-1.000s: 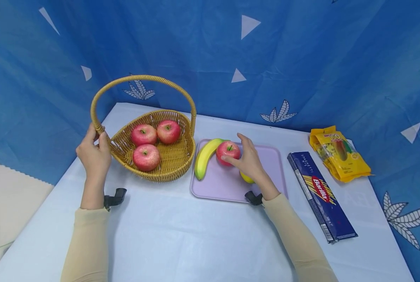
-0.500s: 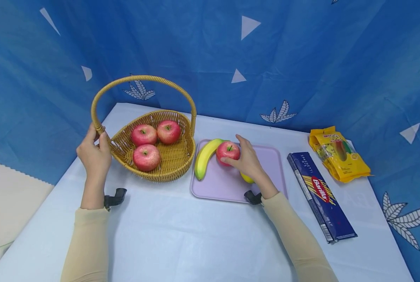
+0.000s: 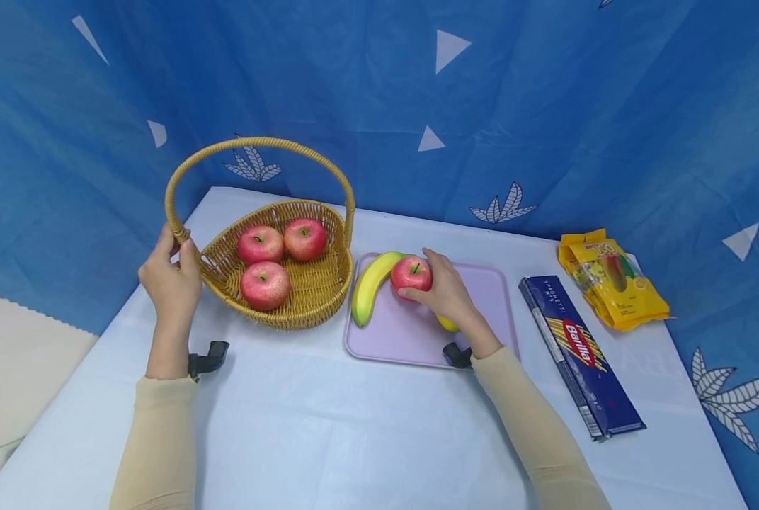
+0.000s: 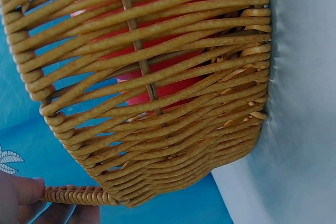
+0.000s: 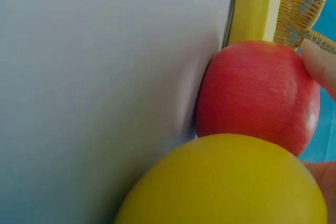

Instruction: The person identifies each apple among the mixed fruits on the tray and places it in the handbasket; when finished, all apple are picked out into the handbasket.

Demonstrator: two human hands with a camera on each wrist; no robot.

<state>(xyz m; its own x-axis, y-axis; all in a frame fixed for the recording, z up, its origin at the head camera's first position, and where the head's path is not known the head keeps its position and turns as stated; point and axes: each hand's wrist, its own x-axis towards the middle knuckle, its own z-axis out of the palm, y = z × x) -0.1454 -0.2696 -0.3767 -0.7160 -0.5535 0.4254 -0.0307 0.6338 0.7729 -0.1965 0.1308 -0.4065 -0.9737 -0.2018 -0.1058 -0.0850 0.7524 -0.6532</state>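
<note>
My left hand (image 3: 172,280) holds the wicker basket (image 3: 316,290) by the lower left end of its arched handle (image 3: 261,143); in the left wrist view, thumb and fingers meet round the handle's wrapped cane. Several red apples (image 3: 265,285) lie inside the basket. On the lilac tray (image 3: 386,343), my right hand (image 3: 446,290) grips another red apple (image 3: 410,276), thumb on its near side and fingers on its right. The right wrist view shows that apple (image 5: 257,95) between a banana (image 5: 254,9) and a smooth yellow fruit (image 5: 226,182), which is mostly hidden under my hand in the head view.
A blue Barilla spaghetti box (image 3: 580,354) lies slantwise to the right of the tray. Behind it is a yellow snack bag (image 3: 615,280) with a mango picture. A blue patterned curtain (image 3: 379,92) hangs along the table's back and sides.
My right fingers have come down and closed in around the apple on the tray. The left hand and the basket stay where they were.
</note>
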